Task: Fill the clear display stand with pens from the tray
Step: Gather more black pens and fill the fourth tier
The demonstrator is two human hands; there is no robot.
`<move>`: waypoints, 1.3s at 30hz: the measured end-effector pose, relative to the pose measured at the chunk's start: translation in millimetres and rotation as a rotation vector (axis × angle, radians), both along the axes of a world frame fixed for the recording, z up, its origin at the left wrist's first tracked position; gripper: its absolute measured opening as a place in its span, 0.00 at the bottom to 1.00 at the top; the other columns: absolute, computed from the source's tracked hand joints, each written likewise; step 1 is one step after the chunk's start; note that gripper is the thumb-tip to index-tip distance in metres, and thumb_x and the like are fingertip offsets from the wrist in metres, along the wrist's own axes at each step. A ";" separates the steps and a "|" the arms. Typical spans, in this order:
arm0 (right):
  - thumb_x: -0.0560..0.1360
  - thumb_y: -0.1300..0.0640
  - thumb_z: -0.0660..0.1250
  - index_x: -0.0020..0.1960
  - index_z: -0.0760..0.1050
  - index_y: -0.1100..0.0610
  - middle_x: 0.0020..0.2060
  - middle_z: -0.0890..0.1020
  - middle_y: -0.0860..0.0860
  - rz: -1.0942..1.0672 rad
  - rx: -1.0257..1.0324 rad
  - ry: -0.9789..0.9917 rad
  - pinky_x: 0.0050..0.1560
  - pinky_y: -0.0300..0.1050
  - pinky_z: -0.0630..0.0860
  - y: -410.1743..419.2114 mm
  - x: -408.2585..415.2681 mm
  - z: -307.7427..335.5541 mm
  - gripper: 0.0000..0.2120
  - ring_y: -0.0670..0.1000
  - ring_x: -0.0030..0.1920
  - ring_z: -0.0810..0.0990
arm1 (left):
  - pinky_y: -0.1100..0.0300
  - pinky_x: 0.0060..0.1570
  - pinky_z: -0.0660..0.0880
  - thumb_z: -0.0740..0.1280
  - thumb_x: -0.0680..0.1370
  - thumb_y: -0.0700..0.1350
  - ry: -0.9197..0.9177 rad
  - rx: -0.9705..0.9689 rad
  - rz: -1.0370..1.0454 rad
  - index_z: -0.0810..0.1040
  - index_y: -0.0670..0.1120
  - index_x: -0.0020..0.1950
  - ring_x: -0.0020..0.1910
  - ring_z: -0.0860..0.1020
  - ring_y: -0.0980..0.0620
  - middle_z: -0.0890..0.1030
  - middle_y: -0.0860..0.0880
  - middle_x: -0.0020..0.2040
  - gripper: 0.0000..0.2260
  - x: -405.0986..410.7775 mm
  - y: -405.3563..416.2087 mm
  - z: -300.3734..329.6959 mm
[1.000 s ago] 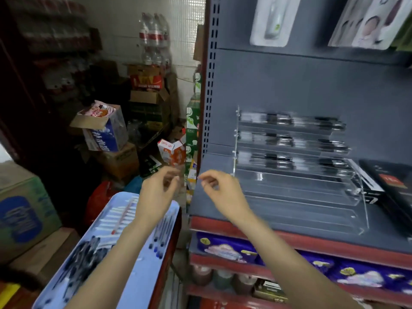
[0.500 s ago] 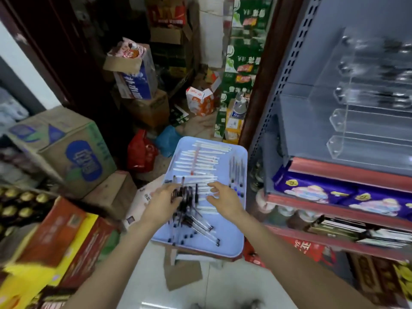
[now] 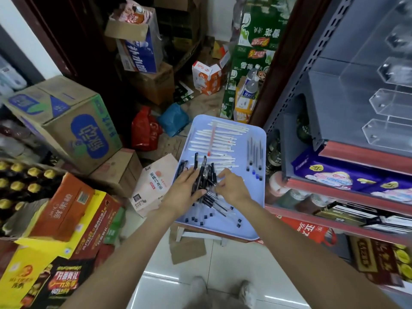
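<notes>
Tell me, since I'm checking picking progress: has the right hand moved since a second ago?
Yes. The right hand has come away from the clear display stand and down onto the black pens in the tray.

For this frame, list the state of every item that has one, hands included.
Light blue plastic tray: loaded with pens, resting on a stool.
Black pens: loose heap, being gathered.
White pens: lying in a row, untouched.
Clear acrylic display stand: on the grey shelf, visible lower tiers empty.
Left hand: gripping a bundle of black pens.
Right hand: pinching a black pen.
</notes>
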State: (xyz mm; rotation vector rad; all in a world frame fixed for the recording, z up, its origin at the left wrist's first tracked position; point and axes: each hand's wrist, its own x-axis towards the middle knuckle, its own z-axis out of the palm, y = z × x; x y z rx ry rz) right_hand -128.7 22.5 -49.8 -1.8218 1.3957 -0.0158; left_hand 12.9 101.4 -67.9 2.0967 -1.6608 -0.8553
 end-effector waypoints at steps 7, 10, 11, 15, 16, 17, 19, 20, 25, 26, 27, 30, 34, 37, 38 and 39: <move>0.73 0.65 0.61 0.33 0.60 0.56 0.30 0.66 0.53 -0.096 -0.018 0.063 0.30 0.44 0.63 -6.3 3.0 0.5 0.14 0.52 0.29 0.64 | 0.57 0.72 0.56 0.63 0.78 0.52 0.025 -0.010 0.031 0.53 0.49 0.77 0.76 0.52 0.51 0.52 0.51 0.77 0.30 -1.4 -4.6 3.7; 0.73 0.66 0.61 0.33 0.57 0.56 0.29 0.64 0.53 -0.131 -0.047 0.065 0.30 0.43 0.60 -14.6 -6.3 2.4 0.16 0.52 0.30 0.64 | 0.57 0.72 0.57 0.63 0.78 0.51 0.020 -0.006 0.019 0.53 0.50 0.77 0.76 0.52 0.51 0.52 0.51 0.77 0.30 -3.9 -9.9 7.1; 0.74 0.65 0.61 0.34 0.59 0.57 0.31 0.68 0.54 -0.139 -0.054 0.058 0.33 0.43 0.64 -17.6 -9.7 3.3 0.14 0.54 0.33 0.68 | 0.57 0.71 0.58 0.63 0.78 0.51 0.012 -0.011 0.007 0.53 0.50 0.77 0.76 0.52 0.51 0.52 0.51 0.77 0.30 -5.5 -11.6 7.8; 0.74 0.64 0.62 0.32 0.57 0.57 0.30 0.67 0.54 -0.105 -0.078 0.069 0.33 0.44 0.64 -26.9 -18.0 9.8 0.17 0.54 0.32 0.67 | 0.56 0.72 0.58 0.62 0.79 0.51 -0.029 0.006 -0.056 0.54 0.50 0.76 0.76 0.53 0.49 0.52 0.51 0.77 0.28 -13.9 -19.2 8.2; 0.74 0.64 0.62 0.31 0.56 0.57 0.29 0.65 0.53 -0.094 -0.091 0.071 0.32 0.44 0.60 -28.0 -19.7 13.0 0.18 0.53 0.30 0.64 | 0.56 0.73 0.57 0.61 0.79 0.51 -0.061 0.018 -0.064 0.55 0.49 0.76 0.76 0.53 0.49 0.52 0.51 0.77 0.28 -15.7 -21.4 8.4; 0.74 0.64 0.62 0.32 0.56 0.57 0.28 0.64 0.53 -0.093 -0.105 0.060 0.31 0.44 0.59 -29.7 -22.2 15.3 0.18 0.52 0.30 0.63 | 0.55 0.73 0.56 0.61 0.79 0.52 -0.098 0.024 -0.065 0.56 0.49 0.76 0.76 0.53 0.49 0.52 0.50 0.77 0.27 -17.5 -23.5 8.6; 0.75 0.64 0.61 0.34 0.62 0.58 0.29 0.67 0.55 -0.125 -0.109 -0.003 0.33 0.45 0.63 -33.2 -27.7 20.6 0.13 0.53 0.31 0.66 | 0.52 0.73 0.56 0.61 0.79 0.52 -0.157 -0.001 -0.039 0.60 0.49 0.75 0.75 0.54 0.48 0.55 0.49 0.77 0.25 -20.3 -27.4 10.2; 0.75 0.64 0.62 0.38 0.66 0.60 0.30 0.70 0.56 -0.148 -0.098 -0.057 0.35 0.46 0.67 -34.1 -30.6 24.9 0.09 0.54 0.32 0.69 | 0.51 0.73 0.57 0.61 0.79 0.51 -0.140 -0.022 -0.011 0.62 0.49 0.74 0.75 0.56 0.47 0.57 0.49 0.76 0.24 -21.7 -29.4 12.9; 0.75 0.66 0.66 0.51 0.76 0.64 0.36 0.78 0.52 -0.337 0.078 -0.531 0.44 0.49 0.77 -38.4 -49.8 59.1 0.06 0.51 0.37 0.79 | 0.58 0.66 0.65 0.60 0.80 0.45 0.136 -0.174 0.025 0.69 0.45 0.69 0.69 0.67 0.48 0.68 0.47 0.71 0.17 -40.8 -54.5 55.4; 0.74 0.66 0.67 0.50 0.77 0.61 0.38 0.80 0.51 -0.361 0.093 -0.627 0.44 0.47 0.78 -38.2 -54.9 68.4 0.06 0.48 0.36 0.80 | 0.60 0.63 0.65 0.60 0.80 0.46 0.183 -0.194 -0.007 0.70 0.45 0.68 0.68 0.68 0.49 0.70 0.47 0.69 0.17 -48.1 -59.4 67.2; 0.74 0.67 0.67 0.48 0.77 0.59 0.40 0.81 0.50 -0.385 0.089 -0.710 0.44 0.45 0.81 -39.3 -62.5 80.1 0.06 0.47 0.37 0.81 | 0.62 0.61 0.66 0.61 0.80 0.47 0.216 -0.210 -0.054 0.71 0.45 0.68 0.66 0.70 0.50 0.72 0.48 0.67 0.17 -57.5 -67.1 80.0; 0.73 0.69 0.67 0.46 0.77 0.60 0.42 0.81 0.55 -0.457 0.087 -0.901 0.47 0.46 0.82 -43.2 -81.7 107.5 0.05 0.51 0.40 0.82 | 0.66 0.47 0.71 0.65 0.78 0.47 0.278 -0.238 -0.171 0.78 0.44 0.57 0.50 0.79 0.55 0.81 0.47 0.52 0.11 -79.2 -83.3 108.4; 0.74 0.66 0.67 0.46 0.77 0.59 0.39 0.82 0.54 -0.519 -0.013 -1.011 0.42 0.38 0.80 -56.7 -136.5 149.5 0.04 0.48 0.38 0.83 | 0.72 0.36 0.70 0.66 0.77 0.42 0.359 -0.347 -0.246 0.79 0.45 0.43 0.32 0.76 0.62 0.79 0.54 0.34 0.04 -123.4 -110.9 155.4; 0.75 0.62 0.67 0.42 0.76 0.55 0.36 0.80 0.49 -0.613 -0.145 -1.102 0.37 0.37 0.75 -70.4 -190.2 177.6 0.04 0.47 0.37 0.79 | 0.68 0.37 0.72 0.67 0.76 0.42 0.328 -0.382 -0.311 0.80 0.41 0.43 0.32 0.77 0.60 0.79 0.53 0.33 0.06 -157.9 -134.6 185.6; 0.75 0.62 0.67 0.41 0.76 0.54 0.34 0.80 0.47 -0.625 -0.201 -1.111 0.35 0.37 0.73 -75.8 -208.5 185.0 0.06 0.46 0.36 0.78 | 0.66 0.38 0.72 0.67 0.76 0.44 0.305 -0.391 -0.327 0.79 0.42 0.42 0.32 0.76 0.59 0.79 0.51 0.33 0.06 -169.2 -143.1 192.7; 0.74 0.62 0.67 0.40 0.76 0.54 0.34 0.79 0.47 -0.619 -0.251 -1.096 0.34 0.37 0.72 -81.4 -226.4 191.3 0.06 0.46 0.36 0.77 | 0.64 0.38 0.71 0.68 0.76 0.45 0.282 -0.407 -0.339 0.79 0.43 0.42 0.33 0.76 0.58 0.79 0.51 0.34 0.06 -181.0 -151.1 199.7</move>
